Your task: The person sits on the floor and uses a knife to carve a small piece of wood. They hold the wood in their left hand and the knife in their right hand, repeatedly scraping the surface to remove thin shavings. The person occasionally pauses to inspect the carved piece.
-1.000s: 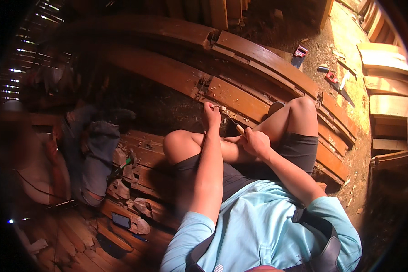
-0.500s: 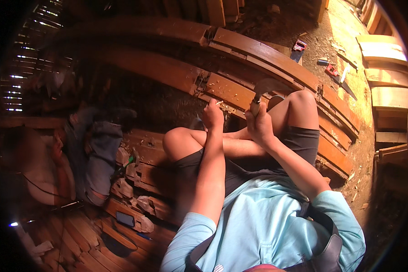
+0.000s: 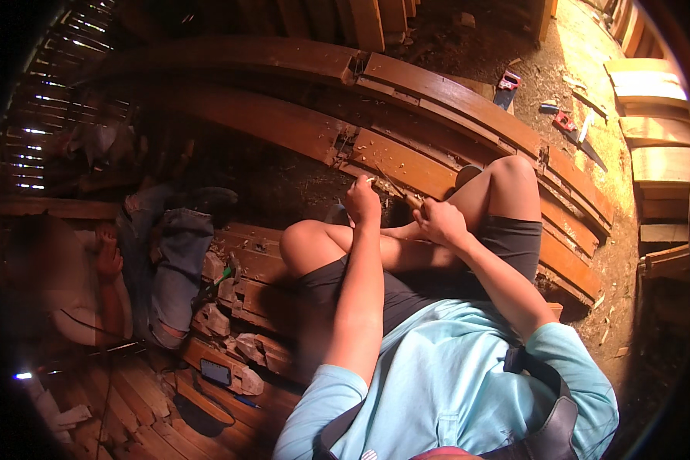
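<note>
we find the left hand (image 3: pixel 363 202) pinching a pale stick (image 3: pixel 371 181), the right hand (image 3: pixel 442 223) clenched round a knife (image 3: pixel 412 202) just right of it; a slip could, we judge, cut the left hand.

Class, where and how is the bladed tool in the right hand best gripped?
Probably by its wooden handle, coming from the right, as the right hand does. The thin blade points up and left in the picture, away from that hand, so approaching from the handle side avoids the blade.
</note>
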Demonstrator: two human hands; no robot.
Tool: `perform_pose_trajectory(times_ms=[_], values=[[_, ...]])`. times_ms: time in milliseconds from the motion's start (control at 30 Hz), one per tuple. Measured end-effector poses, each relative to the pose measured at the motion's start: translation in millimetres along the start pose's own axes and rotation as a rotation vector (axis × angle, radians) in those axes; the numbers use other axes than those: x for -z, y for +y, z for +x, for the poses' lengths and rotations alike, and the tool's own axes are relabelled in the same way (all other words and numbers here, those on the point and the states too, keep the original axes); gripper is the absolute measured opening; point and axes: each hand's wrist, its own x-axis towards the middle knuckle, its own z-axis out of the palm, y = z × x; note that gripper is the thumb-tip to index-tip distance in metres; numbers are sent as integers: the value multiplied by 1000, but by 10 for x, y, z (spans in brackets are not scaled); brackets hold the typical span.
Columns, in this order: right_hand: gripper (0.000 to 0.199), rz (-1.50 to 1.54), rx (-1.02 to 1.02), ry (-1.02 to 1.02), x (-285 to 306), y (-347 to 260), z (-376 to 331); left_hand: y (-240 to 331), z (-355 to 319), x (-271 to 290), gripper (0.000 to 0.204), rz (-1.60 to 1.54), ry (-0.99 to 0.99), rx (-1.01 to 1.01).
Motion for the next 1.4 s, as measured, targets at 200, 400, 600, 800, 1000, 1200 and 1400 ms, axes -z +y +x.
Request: perform_pose_trajectory(times_ms=[200,400,600,800,1000,1200,1400], values=[[25,460,215,430,184,-265,-71,21,-32,-22,9,66,-2,-19],[20,-173,-8,-52,-229,56,-89,74,-16,11,10,65,-57,42],[37,60,-189,-440,27,23,124,43,-26,2,11,60,-33,-43],[43,229,26,-57,301,-93,118,40,-19,-4,11,30,-53,-51],[29,238,141,251,152,-314,-84,11,-34,-10,11,47,-62,-68],[31,-143,-66,-84,-203,-27,-32,23,-35,-46,10,51,-36,-86],[44,45,-159,-325,21,-23,96,90,-30,-27,13,-60,9,-118]])
